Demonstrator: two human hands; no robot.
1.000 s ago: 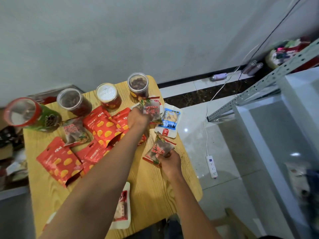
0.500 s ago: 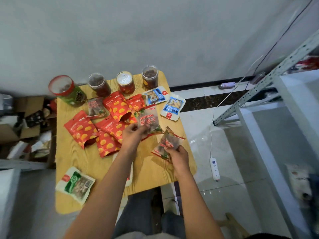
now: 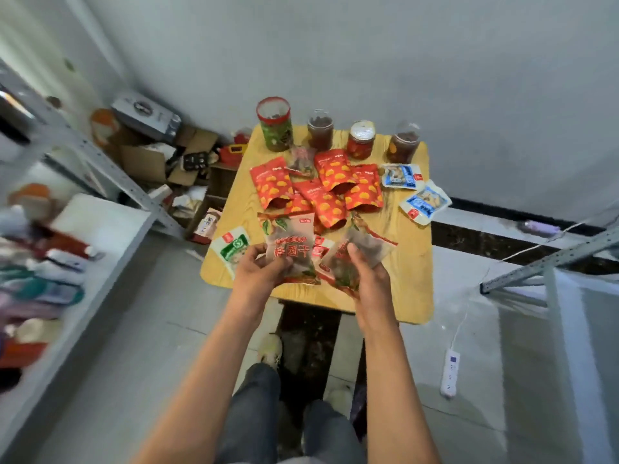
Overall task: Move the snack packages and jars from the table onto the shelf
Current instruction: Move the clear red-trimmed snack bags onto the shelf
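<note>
Seen from the head camera, a translucent snack pouch [image 3: 292, 251] is gripped in the left hand [image 3: 259, 274] and another pouch [image 3: 360, 254] in the right hand [image 3: 370, 279], fingers curled round each, above the counter [image 3: 412, 262]. Red packets [image 3: 330, 187] and jars [image 3: 360, 139] are left on it. The carrying step appears underway; a turn toward the shelf [image 3: 100, 222] is likely needed next.

Soft even light, blurred edges
</note>
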